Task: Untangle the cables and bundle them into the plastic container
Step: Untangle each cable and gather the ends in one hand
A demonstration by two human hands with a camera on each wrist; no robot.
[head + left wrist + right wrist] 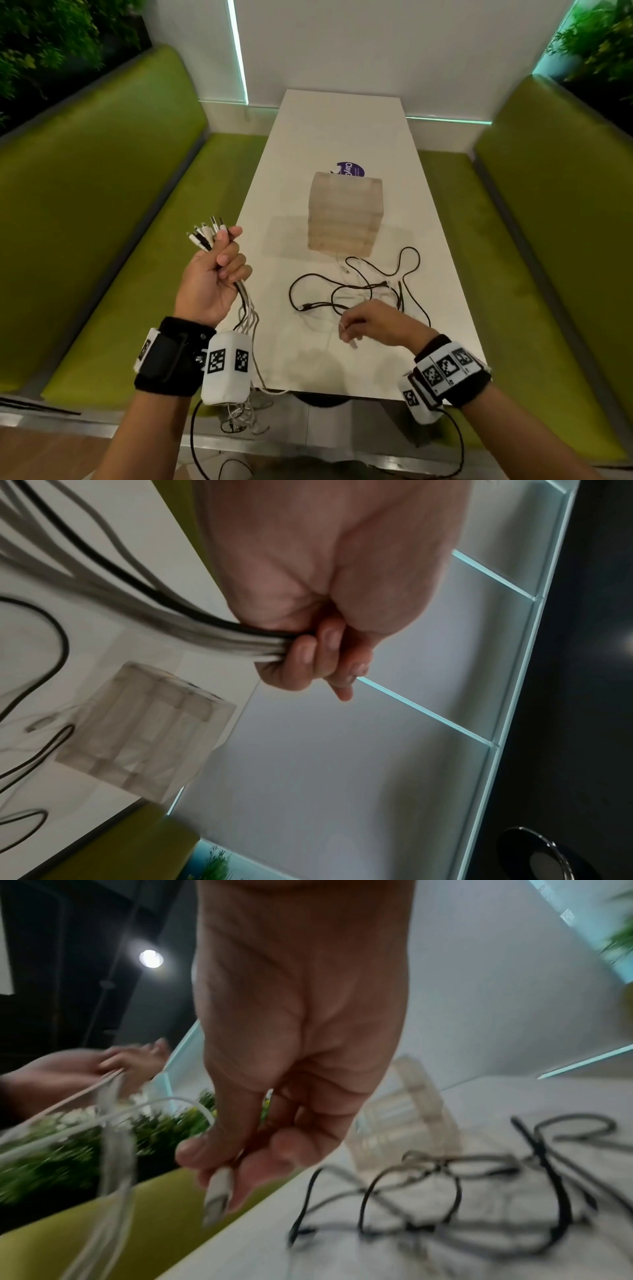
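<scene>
My left hand (219, 260) is raised beside the table's left edge and grips a bundle of white and black cables (212, 631). Their plugs (205, 233) fan out above the fist, and the cords hang down past the table's front edge. My right hand (352, 329) hovers low over the near part of the table and pinches the white plug of a white cable (217, 1194) between thumb and fingers. A tangle of black cables (359, 291) lies on the table just beyond it. The clear plastic container (344, 212) stands mid-table.
The white table (342, 130) is narrow, with green benches (120, 222) on both sides. A purple sticker (350, 169) shows behind the container. Loose cable ends (239, 418) dangle under the table's front edge. Plants (41, 41) line the back corners.
</scene>
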